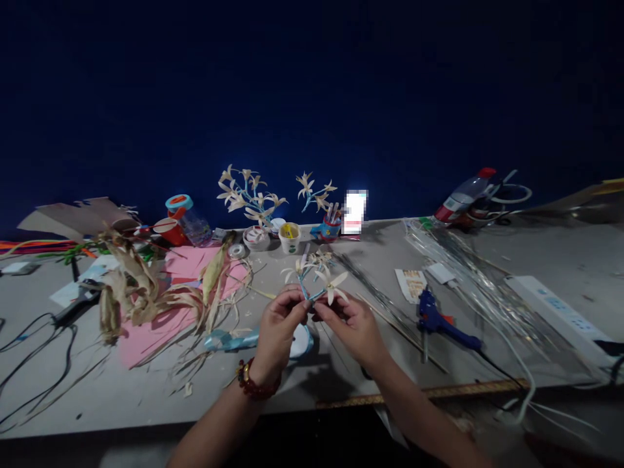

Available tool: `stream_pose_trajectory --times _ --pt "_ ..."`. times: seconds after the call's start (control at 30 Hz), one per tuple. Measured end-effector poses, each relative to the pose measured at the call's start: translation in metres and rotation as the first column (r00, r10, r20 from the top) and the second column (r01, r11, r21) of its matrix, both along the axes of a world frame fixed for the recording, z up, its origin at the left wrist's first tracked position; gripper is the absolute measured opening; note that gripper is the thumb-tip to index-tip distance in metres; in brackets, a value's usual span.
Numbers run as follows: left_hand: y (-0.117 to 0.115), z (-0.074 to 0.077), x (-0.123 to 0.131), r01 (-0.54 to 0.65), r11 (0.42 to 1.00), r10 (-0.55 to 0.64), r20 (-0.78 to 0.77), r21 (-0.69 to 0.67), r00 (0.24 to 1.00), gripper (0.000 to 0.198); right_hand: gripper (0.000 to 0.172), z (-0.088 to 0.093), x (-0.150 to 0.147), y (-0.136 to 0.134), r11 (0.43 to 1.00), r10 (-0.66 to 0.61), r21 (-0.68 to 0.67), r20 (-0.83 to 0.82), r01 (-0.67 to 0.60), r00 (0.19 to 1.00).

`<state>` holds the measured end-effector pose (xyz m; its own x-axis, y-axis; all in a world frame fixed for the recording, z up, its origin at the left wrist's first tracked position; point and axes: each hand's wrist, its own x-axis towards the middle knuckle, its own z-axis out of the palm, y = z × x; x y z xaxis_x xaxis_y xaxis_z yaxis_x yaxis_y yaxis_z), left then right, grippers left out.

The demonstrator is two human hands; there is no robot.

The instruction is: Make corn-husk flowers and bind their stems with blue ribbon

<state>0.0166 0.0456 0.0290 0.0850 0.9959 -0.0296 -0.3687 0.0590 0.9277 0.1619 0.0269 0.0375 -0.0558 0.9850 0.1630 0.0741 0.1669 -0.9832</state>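
Note:
Both hands meet over the middle of the table around a small spray of cream husk-like flowers (331, 284) on blue-wrapped stems. My left hand (285, 322) pinches the stems between thumb and fingers. From the other side, my right hand (353, 325) has its thumb and fingers closed at the same joint, just below the nearest flower. Below my left hand lies a roll of blue ribbon (301, 341), partly covered by it. Finished-looking flower branches (251, 195) stand in cups at the back, with a smaller branch (312, 192) to their right.
Dried corn husks (139, 292) lie on pink paper (151, 335) at left. A blue glue gun (446, 323), loose wires (375, 286) and a white power strip (560, 315) are at right. Behind stand a white cup (290, 240), a lit phone (355, 211) and a leaning bottle (463, 198).

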Motion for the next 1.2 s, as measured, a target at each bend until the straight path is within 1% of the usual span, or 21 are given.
stream_pose_trajectory --times 0.13,0.27,0.43,0.57,0.67,0.8,0.87,1.03,1.2 --pt "-0.002 -0.001 0.001 -0.023 1.0 0.023 0.03 0.002 0.999 0.015 0.017 0.0 -0.002 0.001 0.998 0.025 -0.051 -0.064 -0.029 0.998" --pt "-0.003 0.0 0.0 -0.019 1.0 0.018 0.051 0.01 0.999 0.014 0.021 -0.003 -0.001 0.003 0.981 0.079 -0.158 -0.209 -0.114 0.975" --pt "-0.004 0.003 0.001 0.009 1.0 -0.008 0.037 -0.017 0.999 0.016 0.021 -0.007 -0.001 0.005 0.942 0.076 -0.277 -0.372 -0.188 0.925" --pt "-0.006 0.007 0.0 0.051 0.998 -0.049 0.053 -0.027 0.997 0.016 0.026 -0.004 -0.001 0.005 0.897 0.044 -0.367 -0.482 -0.248 0.875" --pt "-0.007 0.008 -0.002 0.094 0.995 -0.092 0.072 -0.026 0.993 0.014 0.03 0.0 0.001 0.005 0.861 0.067 -0.406 -0.504 -0.305 0.861" --pt "-0.007 0.008 -0.007 0.07 0.997 -0.069 0.037 -0.027 0.997 0.014 0.032 0.003 0.005 0.007 0.836 0.111 -0.417 -0.508 -0.356 0.854" --pt "-0.006 0.007 -0.01 0.072 0.997 -0.072 0.027 -0.023 0.997 0.014 0.033 0.003 0.006 0.007 0.835 0.119 -0.415 -0.506 -0.362 0.854" --pt "-0.003 0.008 -0.014 0.124 0.992 -0.124 0.009 0.006 0.992 0.011 0.033 0.002 0.007 0.007 0.847 0.119 -0.404 -0.488 -0.345 0.864" --pt "0.001 0.015 -0.019 0.199 0.98 -0.199 -0.049 0.007 0.979 0.01 0.03 0.003 0.009 0.005 0.856 0.128 -0.388 -0.483 -0.342 0.866"
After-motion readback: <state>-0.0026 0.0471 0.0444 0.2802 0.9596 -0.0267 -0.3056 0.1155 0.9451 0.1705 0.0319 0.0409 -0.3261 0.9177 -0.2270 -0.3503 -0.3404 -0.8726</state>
